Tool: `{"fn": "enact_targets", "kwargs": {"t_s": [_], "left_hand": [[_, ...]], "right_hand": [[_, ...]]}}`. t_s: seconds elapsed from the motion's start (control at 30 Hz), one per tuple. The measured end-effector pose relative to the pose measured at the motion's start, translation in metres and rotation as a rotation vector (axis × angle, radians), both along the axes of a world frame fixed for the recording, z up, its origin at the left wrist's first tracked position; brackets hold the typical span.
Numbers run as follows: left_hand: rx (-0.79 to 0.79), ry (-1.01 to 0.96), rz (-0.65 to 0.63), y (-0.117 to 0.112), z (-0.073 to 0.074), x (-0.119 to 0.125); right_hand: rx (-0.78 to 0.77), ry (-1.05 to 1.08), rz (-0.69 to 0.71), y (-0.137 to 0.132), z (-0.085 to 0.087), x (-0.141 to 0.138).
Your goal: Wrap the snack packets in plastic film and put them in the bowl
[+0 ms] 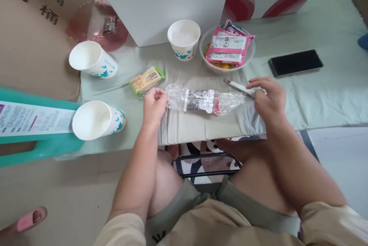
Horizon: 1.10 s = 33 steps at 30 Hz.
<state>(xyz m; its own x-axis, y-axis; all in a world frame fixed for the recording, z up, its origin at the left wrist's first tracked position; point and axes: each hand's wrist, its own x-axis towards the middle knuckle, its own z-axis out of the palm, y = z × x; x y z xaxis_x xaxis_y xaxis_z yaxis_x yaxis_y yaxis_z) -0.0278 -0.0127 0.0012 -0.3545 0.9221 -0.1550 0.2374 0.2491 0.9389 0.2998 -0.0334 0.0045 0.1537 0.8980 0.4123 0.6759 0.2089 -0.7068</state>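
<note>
A long clear plastic packet [201, 101] with dark contents and white and red bands lies across the pale green table [330, 85] in front of me. My left hand [154, 105] is closed in a pinch on the packet's left end. My right hand [268, 96] rests at the packet's right end, fingers curled around a thin white and metal tool [238, 87] that points left. A small snack packet with green edges [147, 80] lies just behind my left hand.
A white paper cup [184, 39] stands upright at the back; two more lie on their sides [92, 60], [97, 120] at the left. A clear bowl [250, 59] holds pink sachets [228, 46]. A black phone [295, 63] lies right. Cardboard boxes stand behind; a teal stool [43, 148] is left.
</note>
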Motion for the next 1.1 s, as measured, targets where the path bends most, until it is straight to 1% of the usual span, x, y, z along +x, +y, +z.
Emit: {"fn": "enact_targets", "kwargs": {"t_s": [0.03, 0.07, 0.1, 0.13, 0.2, 0.23, 0.27, 0.37, 0.5, 0.57, 0.63, 0.7, 0.73, 0.77, 0.8, 0.83, 0.9, 0.97, 1.03, 1.1], "left_hand": [[0.084, 0.091, -0.032, -0.001, -0.001, 0.0], [0.166, 0.171, -0.084, -0.002, -0.001, 0.0], [0.227, 0.235, -0.154, -0.002, -0.001, 0.001], [0.252, 0.283, -0.236, -0.001, -0.001, 0.003], [0.212, 0.335, -0.366, 0.001, -0.002, 0.006], [0.173, 0.346, -0.395, 0.002, -0.002, 0.008], [0.139, 0.348, -0.401, 0.004, -0.003, 0.009], [0.122, 0.313, -0.38, 0.008, -0.002, 0.009], [0.15, 0.265, -0.355, 0.016, -0.001, 0.006], [0.139, 0.303, -0.331, 0.022, -0.001, 0.006], [0.138, 0.388, -0.26, 0.03, -0.001, 0.006], [0.169, 0.478, -0.137, 0.035, -0.001, 0.007], [0.205, 0.515, -0.082, 0.037, 0.0, 0.008], [0.252, 0.544, -0.058, 0.037, 0.001, 0.01], [0.305, 0.569, -0.078, 0.036, 0.003, 0.011], [0.355, 0.591, -0.139, 0.034, 0.005, 0.014], [0.406, 0.627, -0.33, 0.028, 0.008, 0.019], [0.387, 0.658, -0.49, 0.022, 0.009, 0.023], [0.336, 0.682, -0.564, 0.017, 0.007, 0.025], [0.289, 0.698, -0.589, 0.013, 0.004, 0.025]], "right_hand": [[0.066, 0.008, -0.006, -0.002, 0.003, -0.003], [0.107, 0.002, 0.038, -0.003, 0.006, -0.008], [0.108, -0.028, 0.125, -0.005, 0.008, -0.012], [0.073, -0.082, 0.227, -0.006, 0.008, -0.017], [-0.059, -0.226, 0.395, -0.005, 0.004, -0.025], [-0.113, -0.279, 0.433, -0.004, 0.002, -0.028], [-0.147, -0.303, 0.443, -0.002, -0.001, -0.029], [-0.162, -0.234, 0.366, 0.005, -0.005, -0.03], [-0.098, -0.146, 0.196, 0.015, 0.0, -0.032], [-0.07, -0.145, 0.119, 0.022, 0.003, -0.035], [-0.031, -0.172, 0.019, 0.028, 0.005, -0.038], [0.042, -0.206, -0.088, 0.032, 0.007, -0.042], [0.076, -0.218, -0.12, 0.031, 0.008, -0.044], [0.094, -0.226, -0.118, 0.029, 0.008, -0.046], [0.09, -0.232, -0.074, 0.026, 0.009, -0.048], [0.06, -0.243, 0.004, 0.022, 0.009, -0.051], [-0.034, -0.298, 0.207, 0.012, 0.008, -0.057], [-0.111, -0.38, 0.372, 0.003, 0.004, -0.061], [-0.141, -0.439, 0.453, -0.002, 0.0, -0.062], [-0.134, -0.452, 0.464, -0.006, -0.002, -0.06]]}}
